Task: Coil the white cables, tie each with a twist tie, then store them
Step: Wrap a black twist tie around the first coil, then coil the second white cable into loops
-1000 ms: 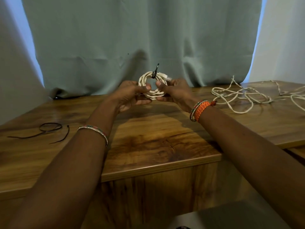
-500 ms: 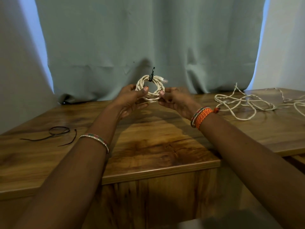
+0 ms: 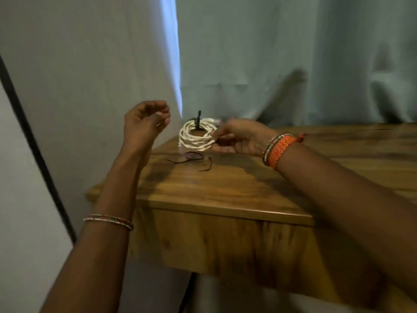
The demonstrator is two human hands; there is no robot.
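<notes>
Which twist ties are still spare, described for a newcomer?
Start at the wooden table's left end, under the white coiled cable that the right hand holds. The spare ties lie flat there: thin, dark, loose strands, unlike the black tie standing upright on the coil.

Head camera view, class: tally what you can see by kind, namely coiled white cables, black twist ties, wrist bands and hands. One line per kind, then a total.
Coiled white cable: 1
Black twist ties: 3, one on the coil, two loose on the table
Wrist bands: 2, orange, beaded
Hands: 2, left, right
Total: 8
</notes>
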